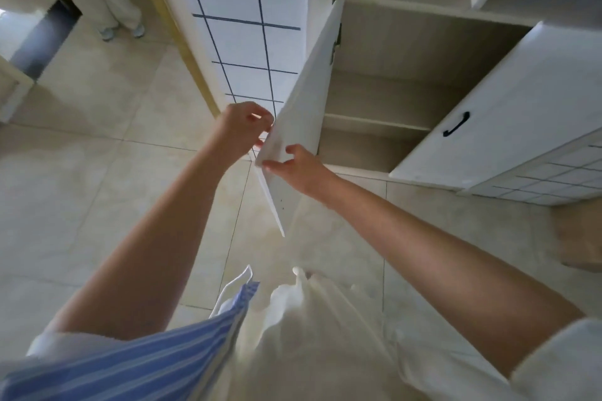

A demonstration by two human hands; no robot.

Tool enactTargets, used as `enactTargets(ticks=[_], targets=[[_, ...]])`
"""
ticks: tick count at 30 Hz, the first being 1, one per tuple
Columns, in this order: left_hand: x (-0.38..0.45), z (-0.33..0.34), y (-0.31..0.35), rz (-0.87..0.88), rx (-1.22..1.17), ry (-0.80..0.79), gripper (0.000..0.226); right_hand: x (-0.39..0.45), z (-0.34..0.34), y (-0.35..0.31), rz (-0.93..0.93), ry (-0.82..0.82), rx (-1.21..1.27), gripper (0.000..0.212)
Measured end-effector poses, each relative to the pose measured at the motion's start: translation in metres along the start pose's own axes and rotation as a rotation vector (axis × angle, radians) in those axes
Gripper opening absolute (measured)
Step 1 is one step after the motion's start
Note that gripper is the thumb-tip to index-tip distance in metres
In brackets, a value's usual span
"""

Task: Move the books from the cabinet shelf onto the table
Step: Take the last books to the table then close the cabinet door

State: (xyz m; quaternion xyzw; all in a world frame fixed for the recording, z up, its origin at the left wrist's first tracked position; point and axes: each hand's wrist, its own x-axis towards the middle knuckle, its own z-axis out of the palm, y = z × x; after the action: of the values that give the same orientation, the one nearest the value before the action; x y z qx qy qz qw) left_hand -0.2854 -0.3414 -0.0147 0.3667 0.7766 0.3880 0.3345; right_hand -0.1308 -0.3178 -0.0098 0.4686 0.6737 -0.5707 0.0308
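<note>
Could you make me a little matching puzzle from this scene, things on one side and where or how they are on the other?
Things:
1. left hand
2. right hand
3. black handle
4. open door

Places or states:
A. on the closed door at the right
B. held by both hands
C. at the open door's outer face
D. at the open door's inner face, lower edge

Pairs: 1-C, 2-D, 3-A, 4-B

Both bare forearms reach forward and away from the body, converging toward the middle. The left hand (239, 127) is farther out, fingers curled in a pinch. The right hand (298, 169) sits just nearer and right, thumb and fingers loosely bent.
</note>
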Motion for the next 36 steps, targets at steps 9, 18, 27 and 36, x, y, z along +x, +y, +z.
enactTargets(ticks=[9, 18, 27, 36], targets=[[0.04, 0.004, 0.017, 0.032, 0.138, -0.198, 0.011, 0.013, 0.013, -0.011, 0.028, 0.02, 0.117, 0.086], [0.036, 0.023, 0.014, 0.273, 0.133, -0.195, 0.058, 0.009, -0.004, -0.002, -0.007, -0.062, 0.04, 0.059], [0.024, 0.079, 0.027, 0.667, 0.428, -0.133, 0.041, -0.02, -0.07, 0.041, -0.024, -0.166, -0.071, 0.056], [0.041, 0.173, 0.069, 0.92, 0.505, -0.062, 0.03, -0.04, -0.194, 0.106, -0.052, -0.273, -0.111, 0.061]])
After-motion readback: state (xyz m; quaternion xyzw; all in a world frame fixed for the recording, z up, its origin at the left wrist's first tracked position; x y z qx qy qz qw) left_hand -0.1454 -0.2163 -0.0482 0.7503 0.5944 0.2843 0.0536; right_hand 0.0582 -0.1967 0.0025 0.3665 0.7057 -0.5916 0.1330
